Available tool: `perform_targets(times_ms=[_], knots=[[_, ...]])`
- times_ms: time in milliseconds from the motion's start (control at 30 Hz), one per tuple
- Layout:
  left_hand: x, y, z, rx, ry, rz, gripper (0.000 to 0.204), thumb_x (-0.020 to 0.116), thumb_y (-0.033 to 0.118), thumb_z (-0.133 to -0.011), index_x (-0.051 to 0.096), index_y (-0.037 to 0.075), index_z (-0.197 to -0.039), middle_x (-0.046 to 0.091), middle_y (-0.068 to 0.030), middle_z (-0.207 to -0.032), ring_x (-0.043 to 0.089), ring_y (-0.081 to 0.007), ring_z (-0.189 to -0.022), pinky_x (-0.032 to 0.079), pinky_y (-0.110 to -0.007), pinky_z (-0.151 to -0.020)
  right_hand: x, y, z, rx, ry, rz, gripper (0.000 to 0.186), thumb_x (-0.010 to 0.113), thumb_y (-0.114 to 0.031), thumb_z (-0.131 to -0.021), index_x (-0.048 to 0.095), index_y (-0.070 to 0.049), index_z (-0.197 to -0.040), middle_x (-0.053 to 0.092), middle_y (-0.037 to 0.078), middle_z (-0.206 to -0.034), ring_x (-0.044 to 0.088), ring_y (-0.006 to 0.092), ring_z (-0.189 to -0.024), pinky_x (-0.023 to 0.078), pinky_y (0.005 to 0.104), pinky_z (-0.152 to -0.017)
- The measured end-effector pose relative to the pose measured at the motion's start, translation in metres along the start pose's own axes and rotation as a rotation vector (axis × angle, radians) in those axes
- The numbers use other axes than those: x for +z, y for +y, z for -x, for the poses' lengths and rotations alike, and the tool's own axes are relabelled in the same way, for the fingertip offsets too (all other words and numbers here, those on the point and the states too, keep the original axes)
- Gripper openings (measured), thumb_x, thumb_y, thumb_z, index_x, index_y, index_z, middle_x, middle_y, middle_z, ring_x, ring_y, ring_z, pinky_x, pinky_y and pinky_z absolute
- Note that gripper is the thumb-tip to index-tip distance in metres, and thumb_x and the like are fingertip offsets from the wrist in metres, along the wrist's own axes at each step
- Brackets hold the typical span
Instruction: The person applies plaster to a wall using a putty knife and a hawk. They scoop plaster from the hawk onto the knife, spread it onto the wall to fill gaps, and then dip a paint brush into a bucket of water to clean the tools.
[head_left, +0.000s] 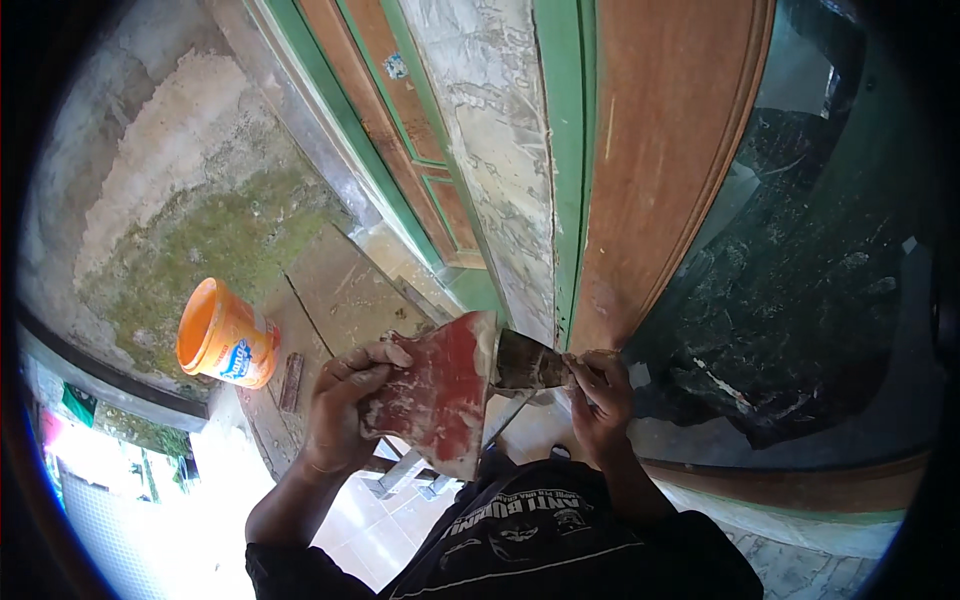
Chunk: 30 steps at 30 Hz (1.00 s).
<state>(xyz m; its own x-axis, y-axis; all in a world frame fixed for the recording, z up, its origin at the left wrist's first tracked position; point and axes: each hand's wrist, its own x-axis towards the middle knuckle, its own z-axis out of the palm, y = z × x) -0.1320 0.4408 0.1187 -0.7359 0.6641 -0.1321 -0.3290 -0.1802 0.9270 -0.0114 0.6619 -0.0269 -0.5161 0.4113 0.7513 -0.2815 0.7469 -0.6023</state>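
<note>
Resting nearest the camera, a black printed shirt (530, 530) fills the bottom, and just beyond it both hands are busy! The left hand (342, 405) has its grip clamped on the left side of a red plate (435, 395), digits closed in tight, no gap to speak of. That plate sits right in the middle of the action, tilted in front of the chest, its face smeared with pale, whitish paste. Over on the right, the right hand (600, 400) brings thumb and fingers together in a pinch on the narrow end of a dark-bladed scraper (525, 362). And look at the wide edge of that blade: it lies right at the plate's paste-coated right edge, though whether the two truly touch, I cannot tell.

Further out to the left, a wooden strip (291, 382) lies on the wooden desk (345, 285), with an orange bucket (235, 335) just beside it. Off to the right hangs a dark, smudged sheet (790, 270), next to a brown wooden panel (660, 150) and a green frame (568, 150). Farther back, patchy plaster (485, 120) runs up alongside a brown door (375, 70) with green trim.
</note>
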Motion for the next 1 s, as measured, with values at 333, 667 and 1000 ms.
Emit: perform_targets(times_ms=[333,667,1000], knots=[[-0.015,0.052,-0.065,0.175,-0.448,-0.049,0.059,0.043,0.006,-0.069,0.039,-0.010,-0.126,0.048,-0.0240,-0.126,0.053,-0.0301,-0.114,0.044,-0.038,-0.097,-0.017,-0.008,0.015,0.312,0.056,-0.186,0.033,0.064,0.003,-0.076,0.061,0.002,-0.109,0.059,0.014,-0.093,0.059,0.0204,-0.083,0.046,0.0265,-0.074],[0.012,0.057,-0.119,0.146,-0.238,-0.068,0.043,0.049,0.046,-0.091,0.051,0.005,-0.078,0.050,-0.0028,-0.061,0.046,-0.0112,-0.052,0.035,-0.024,-0.045,-0.026,-0.021,0.019,0.766,0.233,-0.904,0.024,0.069,-0.013,-0.080,0.051,-0.001,-0.089,0.051,0.005,-0.071,0.051,0.0139,-0.060,0.040,0.0269,-0.047],[0.028,0.040,-0.153,0.287,-0.075,-0.135,0.042,0.045,0.045,-0.094,0.046,0.011,-0.069,0.036,0.0029,-0.048,0.035,-0.0084,-0.041,0.028,-0.024,-0.041,-0.035,-0.020,0.010,0.881,0.030,-0.687,0.018,0.059,0.009,-0.078,0.047,-0.004,-0.077,0.045,0.003,-0.062,0.044,0.0130,-0.044,0.036,0.0270,-0.040]])
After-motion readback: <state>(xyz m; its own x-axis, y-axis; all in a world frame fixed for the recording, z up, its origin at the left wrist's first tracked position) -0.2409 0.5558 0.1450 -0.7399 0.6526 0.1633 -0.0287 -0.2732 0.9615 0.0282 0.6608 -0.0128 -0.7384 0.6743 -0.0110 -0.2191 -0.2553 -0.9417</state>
